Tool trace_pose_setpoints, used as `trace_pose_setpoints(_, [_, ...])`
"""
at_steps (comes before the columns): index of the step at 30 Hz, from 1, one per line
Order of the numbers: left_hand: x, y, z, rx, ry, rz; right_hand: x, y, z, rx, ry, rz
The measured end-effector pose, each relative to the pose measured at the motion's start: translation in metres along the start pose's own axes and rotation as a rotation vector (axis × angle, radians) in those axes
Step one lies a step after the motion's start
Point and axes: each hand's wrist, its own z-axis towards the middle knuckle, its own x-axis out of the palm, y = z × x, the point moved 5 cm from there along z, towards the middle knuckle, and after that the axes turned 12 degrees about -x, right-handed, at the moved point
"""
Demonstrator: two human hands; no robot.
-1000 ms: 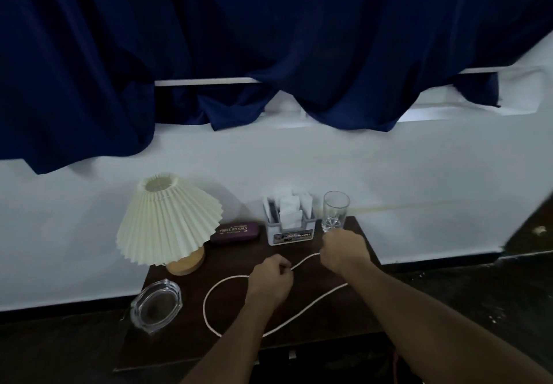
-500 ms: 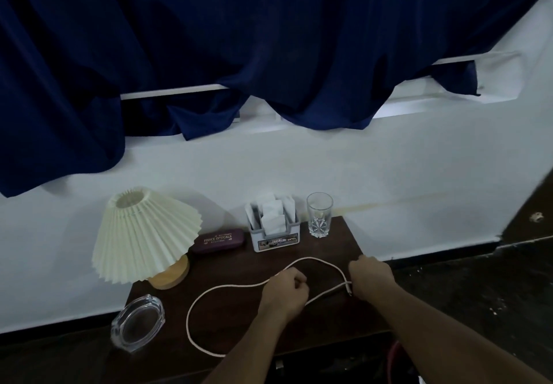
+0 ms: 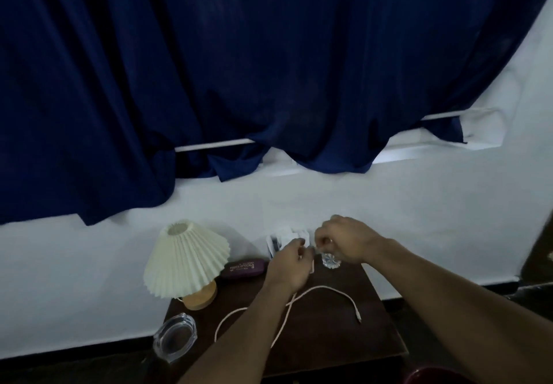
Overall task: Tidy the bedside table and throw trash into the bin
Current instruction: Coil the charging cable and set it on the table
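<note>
At the table's front left corner sits a glass ashtray, with the pleated lamp behind it and a dark glasses case lying lengthwise beside the lamp's base. The white cable loops across the dark bedside table, running roughly left to right, its plug end pointing toward you at the right. Your left hand is closed around a raised part of the cable, with your right hand just beside it, fingers curled; whether it grips the cable, I cannot tell. A drinking glass stands under it.
</note>
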Motion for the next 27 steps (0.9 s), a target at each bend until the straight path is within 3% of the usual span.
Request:
trace_pose_setpoints(5, [-0.077, -0.040, -0.026, 0.030, -0.040, -0.120, -0.080, 0.053, 0.016, -0.107, -0.206, -0.020])
trace_pose_setpoints(7, [-0.110, -0.049, -0.033, -0.013, -0.067, -0.274, -0.107, 0.065, 0.017, -0.035, -0.345, 0.066])
trace_pose_setpoints(9, [-0.140, -0.059, -0.039, -0.060, -0.096, -0.425, -0.124, 0.069, 0.015, 0.124, -0.463, 0.318])
trace_pose_setpoints(12, [-0.178, -0.074, -0.052, -0.099, -0.125, -0.635, -0.123, 0.087, 0.016, 0.313, -0.295, 0.845])
trace_pose_setpoints(15, [-0.210, -0.093, -0.060, -0.095, -0.176, -0.686, -0.122, 0.118, 0.019, 0.221, -0.046, 1.122])
trace_pose_setpoints(20, [-0.255, -0.111, -0.073, -0.085, -0.275, -0.619, -0.164, 0.148, 0.025, 0.031, -0.134, 1.004])
trace_pose_setpoints(24, [-0.281, -0.110, -0.086, 0.056, -0.519, -0.104, -0.202, 0.151, 0.025, 0.032, -0.152, 0.743])
trace_pose_setpoints(27, [-0.281, -0.103, -0.087, 0.156, -0.343, -0.061, -0.226, 0.151, 0.028, -0.011, -0.230, 0.682])
